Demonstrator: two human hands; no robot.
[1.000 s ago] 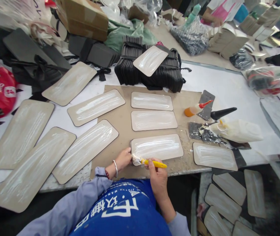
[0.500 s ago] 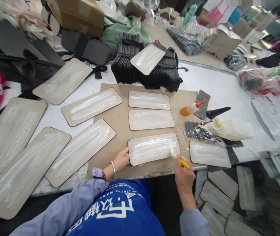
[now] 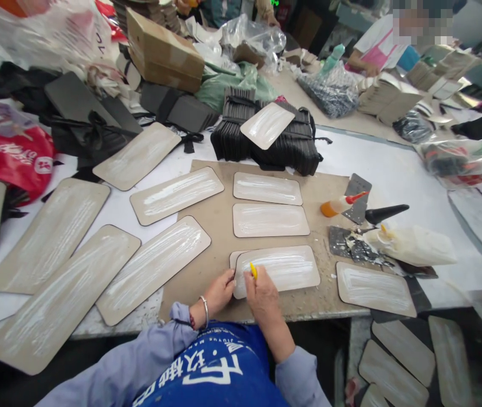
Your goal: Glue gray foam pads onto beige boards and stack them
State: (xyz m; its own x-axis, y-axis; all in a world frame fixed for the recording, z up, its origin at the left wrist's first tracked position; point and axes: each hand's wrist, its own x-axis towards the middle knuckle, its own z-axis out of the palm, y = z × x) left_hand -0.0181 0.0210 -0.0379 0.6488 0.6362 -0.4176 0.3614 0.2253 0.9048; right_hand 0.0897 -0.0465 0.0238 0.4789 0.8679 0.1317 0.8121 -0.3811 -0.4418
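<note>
Cardboard panel (image 3: 285, 268) with rounded corners and white streaks of paste lies nearest the person on a brown board (image 3: 215, 226) at the front edge of the worktop (image 3: 393, 164). At the panel's left end the left hand (image 3: 220, 289) rests with its fingers curled against the edge, touching it; whether they grip it cannot be told. Just beside it the right hand (image 3: 261, 291) is closed around a yellow brush (image 3: 253, 272), whose tip sits on the panel's left part. Two more pasted panels (image 3: 268, 203) lie in a row behind it, and larger ones (image 3: 96, 254) are spread to the left. To the right lie an orange glue bottle (image 3: 338, 204) and a white plastic bag (image 3: 412, 244). A bundle of black pieces (image 3: 295, 144) stands at the back.
</note>
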